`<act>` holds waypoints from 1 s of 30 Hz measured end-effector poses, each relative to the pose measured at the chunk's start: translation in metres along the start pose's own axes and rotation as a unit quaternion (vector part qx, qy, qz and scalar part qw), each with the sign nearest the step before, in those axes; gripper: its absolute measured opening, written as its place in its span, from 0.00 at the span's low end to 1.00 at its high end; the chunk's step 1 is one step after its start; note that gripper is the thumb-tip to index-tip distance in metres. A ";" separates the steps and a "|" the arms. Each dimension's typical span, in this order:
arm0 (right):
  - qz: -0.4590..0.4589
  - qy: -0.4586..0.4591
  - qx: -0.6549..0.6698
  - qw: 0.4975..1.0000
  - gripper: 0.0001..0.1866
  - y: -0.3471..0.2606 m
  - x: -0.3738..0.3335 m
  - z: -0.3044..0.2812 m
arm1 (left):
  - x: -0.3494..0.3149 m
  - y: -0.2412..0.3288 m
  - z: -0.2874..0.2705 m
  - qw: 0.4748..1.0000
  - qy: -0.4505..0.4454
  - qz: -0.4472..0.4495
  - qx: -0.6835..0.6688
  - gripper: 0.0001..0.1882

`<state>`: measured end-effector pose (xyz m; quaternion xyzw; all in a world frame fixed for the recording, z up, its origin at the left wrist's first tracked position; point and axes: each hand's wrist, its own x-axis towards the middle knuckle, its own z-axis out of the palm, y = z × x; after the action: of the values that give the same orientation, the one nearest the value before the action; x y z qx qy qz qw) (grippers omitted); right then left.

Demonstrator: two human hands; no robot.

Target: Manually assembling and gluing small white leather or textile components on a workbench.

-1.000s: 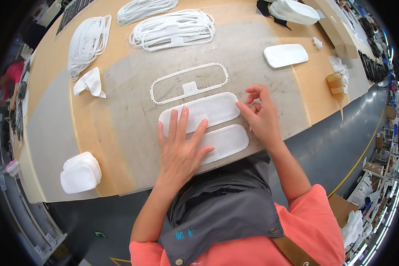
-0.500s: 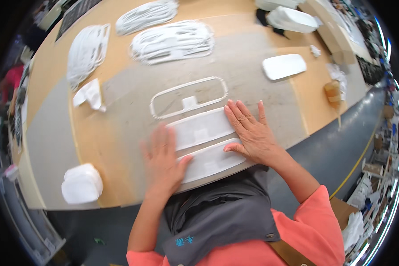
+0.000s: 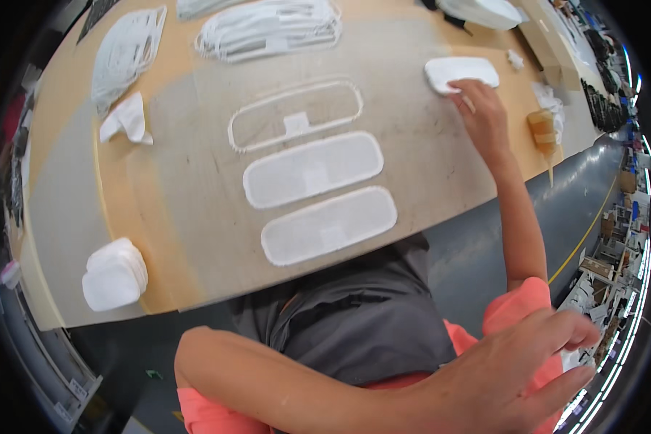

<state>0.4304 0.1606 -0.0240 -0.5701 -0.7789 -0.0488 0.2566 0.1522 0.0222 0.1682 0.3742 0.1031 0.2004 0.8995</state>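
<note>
At the right of the table my right hand (image 3: 481, 116) pinches the near edge of a stack of white, round-cornered fabric pieces (image 3: 461, 71). Across the front of my body reaches my left forearm; my left hand (image 3: 517, 354) hangs at the lower right, slightly blurred, holding nothing, thumb apart from the bent fingers. Before me lies a white looped frame (image 3: 295, 124) with a small tab, its middle uncovered. Nearer, two similar frames lie under flat white fabric, one far (image 3: 315, 170) and one near (image 3: 329, 226) the table's front edge.
Bundles of white looped frames (image 3: 271, 29) lie at the back, with another bundle (image 3: 126, 61) at the left. A crumpled white cloth (image 3: 128, 119), a white pad stack (image 3: 114, 276) and an amber tape roll (image 3: 541, 132) rest on the table (image 3: 195, 239).
Both hands have left the two covered frames. My right hand has moved right and away from me to the white stack; my left has swung across my body to the lower right.
</note>
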 end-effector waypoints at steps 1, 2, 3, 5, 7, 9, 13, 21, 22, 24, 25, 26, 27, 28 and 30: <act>-0.018 -0.002 -0.017 1.000 0.08 0.007 0.007 -0.005 | 0.000 -0.008 -0.003 0.999 -0.008 0.048 -0.014 0.26; -0.024 -0.007 -0.036 0.999 0.08 0.014 0.013 -0.011 | -0.009 -0.010 -0.005 0.999 -0.003 0.042 -0.023 0.26; -0.022 -0.016 -0.041 0.999 0.08 0.004 0.011 -0.005 | -0.015 -0.009 -0.008 0.999 0.004 0.035 -0.032 0.25; -0.040 -0.007 -0.074 0.996 0.07 0.008 0.010 -0.003 | -0.015 -0.014 -0.016 0.996 0.018 0.090 0.012 0.24; -0.067 0.017 -0.075 0.995 0.06 0.012 0.009 0.005 | -0.019 -0.016 -0.026 0.986 0.050 0.128 0.099 0.23; -0.090 0.018 -0.091 0.992 0.07 0.009 0.011 0.007 | -0.028 -0.006 -0.044 0.978 0.071 0.088 0.175 0.22; -0.120 0.016 -0.099 0.988 0.05 0.015 0.011 0.002 | -0.009 -0.012 -0.076 0.931 0.124 0.024 0.342 0.20; -0.135 -0.018 -0.108 0.985 0.05 0.023 0.016 0.003 | 0.060 -0.034 -0.140 0.796 0.207 0.070 0.564 0.15; -0.116 -0.014 -0.079 0.990 0.04 0.023 0.017 0.004 | 0.070 -0.036 -0.149 0.767 0.212 0.085 0.600 0.15; -0.080 -0.006 -0.021 0.997 0.04 0.023 0.019 0.003 | 0.088 -0.036 -0.167 0.714 0.210 0.105 0.659 0.16; -0.047 -0.022 0.010 0.999 0.04 0.022 0.021 0.000 | 0.097 -0.037 -0.176 0.691 0.210 0.114 0.682 0.16; -0.012 -0.039 0.040 0.998 0.04 0.022 0.022 -0.004 | 0.106 -0.037 -0.183 0.668 0.208 0.123 0.704 0.16; 0.022 -0.055 0.071 0.996 0.04 0.022 0.024 -0.007 | 0.114 -0.036 -0.188 0.651 0.208 0.125 0.720 0.16; 0.021 -0.058 0.074 0.995 0.03 0.023 0.026 -0.008 | 0.121 -0.035 -0.192 0.634 0.207 0.126 0.735 0.16; 0.021 -0.065 0.080 0.994 0.03 0.024 0.027 -0.010 | 0.133 -0.036 -0.199 0.603 0.201 0.129 0.761 0.17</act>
<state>0.4500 0.1883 -0.0085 -0.5663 -0.7830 0.0558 0.2511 0.2155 0.1830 -0.0012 0.8836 0.3471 0.2333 0.2106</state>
